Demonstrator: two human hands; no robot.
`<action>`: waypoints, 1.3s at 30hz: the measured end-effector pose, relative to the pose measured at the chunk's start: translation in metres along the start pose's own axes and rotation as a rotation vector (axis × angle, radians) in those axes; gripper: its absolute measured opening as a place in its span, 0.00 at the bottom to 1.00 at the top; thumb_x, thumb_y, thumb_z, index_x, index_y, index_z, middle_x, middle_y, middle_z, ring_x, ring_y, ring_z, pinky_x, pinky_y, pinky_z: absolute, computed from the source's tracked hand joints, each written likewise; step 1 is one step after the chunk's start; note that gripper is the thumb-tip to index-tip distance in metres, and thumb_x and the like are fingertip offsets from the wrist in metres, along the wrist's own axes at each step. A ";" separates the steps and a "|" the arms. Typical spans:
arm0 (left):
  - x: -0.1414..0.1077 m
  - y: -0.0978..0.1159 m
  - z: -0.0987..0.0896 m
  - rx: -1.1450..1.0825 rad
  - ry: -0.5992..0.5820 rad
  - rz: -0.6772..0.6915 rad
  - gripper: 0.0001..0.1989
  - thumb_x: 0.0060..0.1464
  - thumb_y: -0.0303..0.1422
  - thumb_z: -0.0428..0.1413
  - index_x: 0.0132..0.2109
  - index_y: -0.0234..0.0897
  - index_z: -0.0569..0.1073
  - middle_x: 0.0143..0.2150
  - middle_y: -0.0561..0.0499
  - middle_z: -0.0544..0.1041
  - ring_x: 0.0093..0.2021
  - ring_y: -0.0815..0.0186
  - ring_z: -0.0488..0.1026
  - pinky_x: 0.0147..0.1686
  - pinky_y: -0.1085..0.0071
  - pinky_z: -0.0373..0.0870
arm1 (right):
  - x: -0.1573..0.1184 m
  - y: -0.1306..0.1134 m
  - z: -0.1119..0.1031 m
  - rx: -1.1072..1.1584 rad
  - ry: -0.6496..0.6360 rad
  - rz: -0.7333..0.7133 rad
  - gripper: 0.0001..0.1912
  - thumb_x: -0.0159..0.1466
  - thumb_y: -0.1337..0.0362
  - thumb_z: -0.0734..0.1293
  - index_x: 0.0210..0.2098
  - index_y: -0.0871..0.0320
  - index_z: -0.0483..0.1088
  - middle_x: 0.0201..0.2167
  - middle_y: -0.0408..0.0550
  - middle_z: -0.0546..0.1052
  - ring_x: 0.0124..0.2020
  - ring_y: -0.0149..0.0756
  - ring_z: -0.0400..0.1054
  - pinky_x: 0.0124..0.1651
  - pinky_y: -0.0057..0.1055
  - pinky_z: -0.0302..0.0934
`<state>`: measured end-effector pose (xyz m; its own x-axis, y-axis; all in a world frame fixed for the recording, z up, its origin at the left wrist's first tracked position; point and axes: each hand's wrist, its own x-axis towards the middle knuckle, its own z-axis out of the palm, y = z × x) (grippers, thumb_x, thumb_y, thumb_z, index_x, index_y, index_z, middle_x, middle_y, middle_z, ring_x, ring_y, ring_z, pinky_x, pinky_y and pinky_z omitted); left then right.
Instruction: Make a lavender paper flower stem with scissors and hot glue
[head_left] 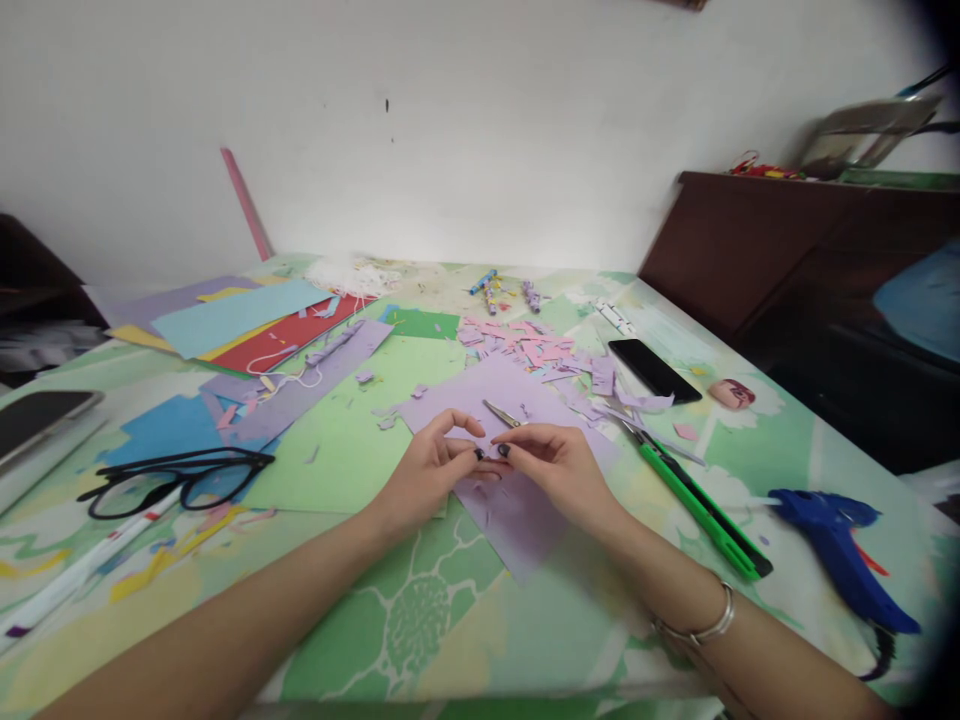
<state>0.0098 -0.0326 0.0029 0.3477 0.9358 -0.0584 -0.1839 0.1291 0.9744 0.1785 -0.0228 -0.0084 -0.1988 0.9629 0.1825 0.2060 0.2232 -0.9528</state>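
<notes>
My left hand [435,455] and my right hand [559,465] meet over a purple sheet of paper [517,545]. Thumb and finger of each are pinched together, fingertips nearly touching. Whatever lies between them is too small to make out. Just beyond the fingers, a small pointed metal tool [501,413] rests on the purple sheet. Under its left side lies a light green sheet [337,450]. Pink and purple paper scraps [525,345] are heaped behind the sheet.
A green utility knife [705,510], blue glue gun [832,550] and black phone [654,370] lie at the right. Black glasses [180,480] and a white pen [90,570] are at the left. Coloured sheets [232,315], white string [352,277] and small paper rolls [531,295] lie farther back.
</notes>
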 end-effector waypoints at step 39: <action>0.013 -0.004 -0.014 -0.188 0.224 -0.167 0.08 0.42 0.30 0.57 0.33 0.33 0.68 0.24 0.50 0.78 0.31 0.59 0.78 0.34 0.68 0.71 | 0.042 0.017 -0.024 0.011 0.207 0.237 0.16 0.53 0.54 0.66 0.33 0.61 0.74 0.24 0.48 0.76 0.24 0.33 0.68 0.27 0.28 0.62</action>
<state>0.0021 -0.0160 -0.0044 0.1805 0.9427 -0.2806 -0.3155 0.3258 0.8913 0.1965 0.0250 -0.0113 0.0533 0.9986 -0.0009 0.2128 -0.0122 -0.9770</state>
